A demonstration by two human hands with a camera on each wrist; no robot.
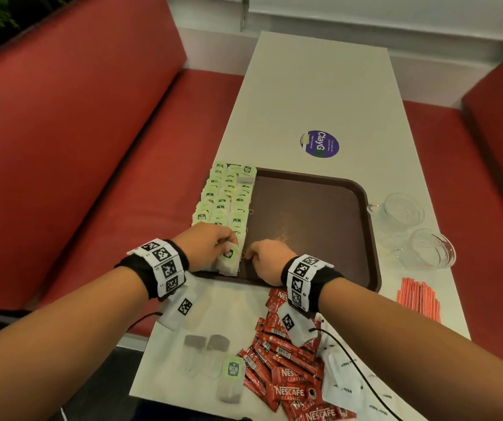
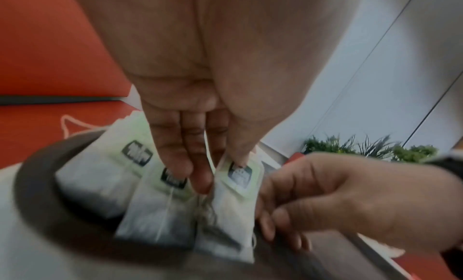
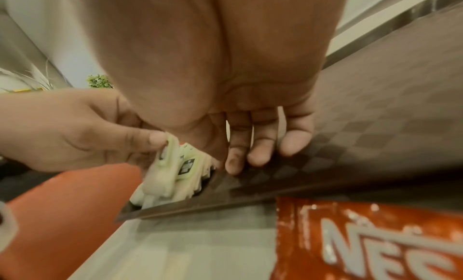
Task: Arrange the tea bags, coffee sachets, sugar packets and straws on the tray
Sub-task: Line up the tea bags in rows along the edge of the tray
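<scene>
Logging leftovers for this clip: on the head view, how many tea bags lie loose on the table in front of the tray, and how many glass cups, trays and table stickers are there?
Loose tea bags: 3
Glass cups: 2
Tray: 1
Sticker: 1
Total: 7

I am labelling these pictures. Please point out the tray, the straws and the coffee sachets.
tray (image 1: 311, 214), head view, bare brown floor.
straws (image 1: 417, 299), head view, middle of the red bundle.
coffee sachets (image 1: 286, 375), head view, red sachet in the pile.
</scene>
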